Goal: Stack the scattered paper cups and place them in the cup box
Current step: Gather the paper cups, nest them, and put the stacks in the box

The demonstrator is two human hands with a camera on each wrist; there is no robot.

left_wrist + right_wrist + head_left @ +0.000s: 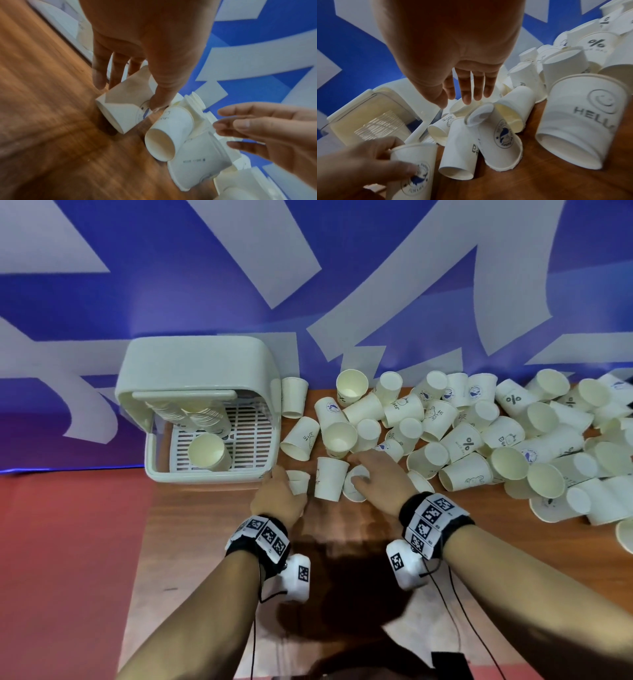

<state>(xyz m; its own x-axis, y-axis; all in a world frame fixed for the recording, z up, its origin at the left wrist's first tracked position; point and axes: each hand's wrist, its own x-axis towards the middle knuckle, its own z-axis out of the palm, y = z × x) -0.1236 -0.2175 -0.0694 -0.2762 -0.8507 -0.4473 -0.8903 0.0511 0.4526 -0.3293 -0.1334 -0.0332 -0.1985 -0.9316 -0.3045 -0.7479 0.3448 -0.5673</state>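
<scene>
Head view looks down from above; both wrist views sit close, sharing the paper cups (pixel 330 479).

White paper cups (pixel 455 436) scattered beside cup box (pixel 198 405)

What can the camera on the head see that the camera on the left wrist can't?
Only the head view shows the open cup box with a stack of cups inside, and the long heap of scattered cups running off to the right. Only the left wrist view shows, up close, the thumb pressing on the printed cup. Both show the left hand holding that cup, the right hand open, and the wooden table.
</scene>
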